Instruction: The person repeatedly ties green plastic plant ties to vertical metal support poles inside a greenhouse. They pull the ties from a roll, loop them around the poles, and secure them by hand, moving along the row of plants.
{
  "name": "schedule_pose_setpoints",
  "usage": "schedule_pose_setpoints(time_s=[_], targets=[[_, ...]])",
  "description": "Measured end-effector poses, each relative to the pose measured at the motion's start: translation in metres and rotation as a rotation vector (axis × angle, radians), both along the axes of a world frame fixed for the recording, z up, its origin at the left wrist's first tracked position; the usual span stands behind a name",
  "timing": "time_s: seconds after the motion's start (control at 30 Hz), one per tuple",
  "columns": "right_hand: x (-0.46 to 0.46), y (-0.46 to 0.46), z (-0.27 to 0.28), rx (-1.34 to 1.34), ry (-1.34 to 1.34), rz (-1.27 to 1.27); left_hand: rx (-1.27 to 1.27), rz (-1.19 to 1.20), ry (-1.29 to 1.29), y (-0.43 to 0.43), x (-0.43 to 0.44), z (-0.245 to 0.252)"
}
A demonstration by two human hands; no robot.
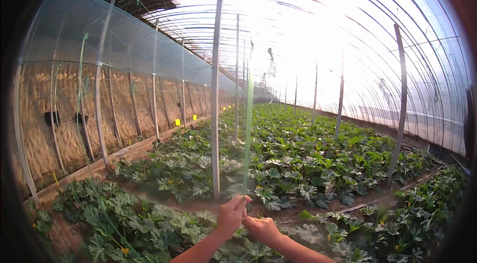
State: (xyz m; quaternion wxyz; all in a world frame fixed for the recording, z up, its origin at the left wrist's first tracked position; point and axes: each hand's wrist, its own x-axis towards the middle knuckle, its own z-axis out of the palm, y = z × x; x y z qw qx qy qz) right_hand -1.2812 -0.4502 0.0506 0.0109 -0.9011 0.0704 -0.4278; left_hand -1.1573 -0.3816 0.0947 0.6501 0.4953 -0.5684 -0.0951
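Note:
A translucent green strip of plastic twine [249, 125] hangs down from overhead in front of me. Its lower end runs into my left hand [231, 214], whose thumb and fingers pinch it. Just below and to the right, my right hand [262, 228] is curled with its fingertips against the left hand; whether it also grips the twine's end is hidden. Beneath both hands spread broad-lobed squash plants [179, 224], with a yellow flower [125, 251] at lower left.
A grey post [216, 88] stands just beyond my hands, left of the twine. More posts, such as one at right [400, 103], rise among the plant rows. An earthen wall [141, 95] with yellow cards [177, 122] runs along the left. Another green twine [82, 65] hangs there.

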Motion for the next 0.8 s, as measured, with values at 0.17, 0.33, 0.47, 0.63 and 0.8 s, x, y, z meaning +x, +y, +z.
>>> schedule_pose_setpoints(time_s=[0.17, 0.33, 0.47, 0.63, 0.8], targets=[[0.004, -0.009, -0.129, 0.060, 0.299, 0.046, 0.268, -0.051, -0.056, 0.004, 0.013, -0.108], [-0.013, 0.027, -0.212, 0.484, 0.199, 0.110, 0.332, -0.121, 0.046, 0.025, -0.003, -0.192], [-0.012, 0.020, -0.237, 0.362, 0.193, 0.090, 0.305, -0.119, -0.020, 0.024, -0.004, -0.195], [-0.012, 0.009, -0.174, 0.295, 0.545, -0.096, 0.454, -0.088, 0.035, -0.006, 0.010, -0.195], [-0.020, -0.003, -0.138, 0.661, -0.078, -0.110, 0.263, -0.143, 0.193, 0.017, -0.011, -0.182]])
